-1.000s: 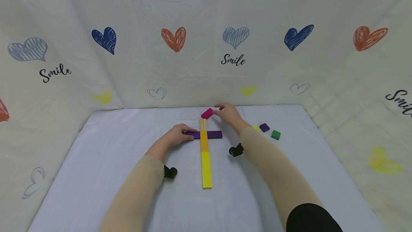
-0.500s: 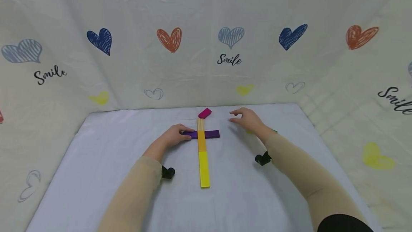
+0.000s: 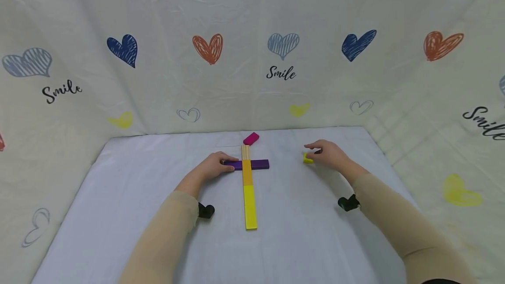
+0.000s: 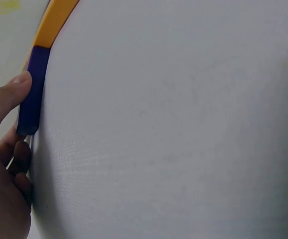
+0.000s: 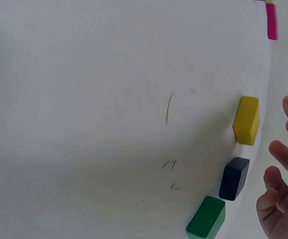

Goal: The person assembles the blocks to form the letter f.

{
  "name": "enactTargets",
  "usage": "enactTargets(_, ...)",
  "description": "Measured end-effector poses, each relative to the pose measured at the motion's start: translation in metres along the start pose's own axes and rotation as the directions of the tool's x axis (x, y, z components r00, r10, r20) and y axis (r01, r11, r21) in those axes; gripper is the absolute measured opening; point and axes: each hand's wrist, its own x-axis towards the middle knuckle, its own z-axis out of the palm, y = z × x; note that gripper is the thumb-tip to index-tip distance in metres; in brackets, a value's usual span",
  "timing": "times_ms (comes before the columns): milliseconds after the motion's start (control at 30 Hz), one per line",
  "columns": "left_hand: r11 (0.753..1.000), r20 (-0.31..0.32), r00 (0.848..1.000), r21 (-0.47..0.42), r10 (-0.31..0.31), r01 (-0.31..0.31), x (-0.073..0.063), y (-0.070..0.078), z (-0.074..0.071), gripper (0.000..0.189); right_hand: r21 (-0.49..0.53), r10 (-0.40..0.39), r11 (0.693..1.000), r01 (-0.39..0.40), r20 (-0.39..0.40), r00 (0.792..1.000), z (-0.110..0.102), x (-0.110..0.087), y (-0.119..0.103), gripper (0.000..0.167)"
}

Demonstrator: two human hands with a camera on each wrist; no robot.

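On the white cloth lies a cross of flat blocks. Its upright has a pale wooden piece (image 3: 246, 152), an orange block (image 3: 247, 172) and long yellow block (image 3: 250, 207). A purple block (image 3: 238, 165) lies at the left arm, another purple block (image 3: 260, 164) at the right. My left hand (image 3: 211, 165) pinches the left purple block between thumb and fingers. Tilted at the top is a pink block (image 3: 251, 138). My right hand (image 3: 330, 157) hovers, fingers spread and holding nothing, near a small yellow block (image 5: 246, 121), a dark block (image 5: 234, 179) and a green block (image 5: 207, 218).
A white cloth (image 3: 300, 240) covers the table. Behind it hangs a pale curtain (image 3: 244, 91) printed with hearts and "Smile". Dark wrist mounts (image 3: 349, 203) sit on both wrists. Thin green marks (image 5: 169, 108) show on the cloth.
My right hand has let go of the pink block and moved right, to the small blocks. The pink block stays at the cross's top. My left hand keeps its place on the purple block.
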Motion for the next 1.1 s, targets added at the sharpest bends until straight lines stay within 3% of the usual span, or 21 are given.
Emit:
enactTargets(633, 1.0, -0.001, 1.0, 0.005, -0.016, 0.016, 0.001, 0.0, 0.001, 0.029, -0.145, -0.036, 0.988, 0.052, 0.107, 0.994, 0.002, 0.008, 0.02, 0.042)
enactTargets(933, 1.0, -0.003, 1.0, 0.0, -0.012, 0.012, 0.001, -0.001, 0.001, 0.029, -0.128, -0.029, 0.991, 0.037, 0.069, 0.997, -0.001, 0.014, 0.005, 0.04)
enactTargets(1100, 1.0, 0.003, 1.0, 0.003, -0.008, 0.008, 0.001, -0.001, 0.0, 0.03, -0.129, -0.072, 0.989, 0.079, 0.062, 0.996, -0.001, 0.025, -0.003, 0.04)
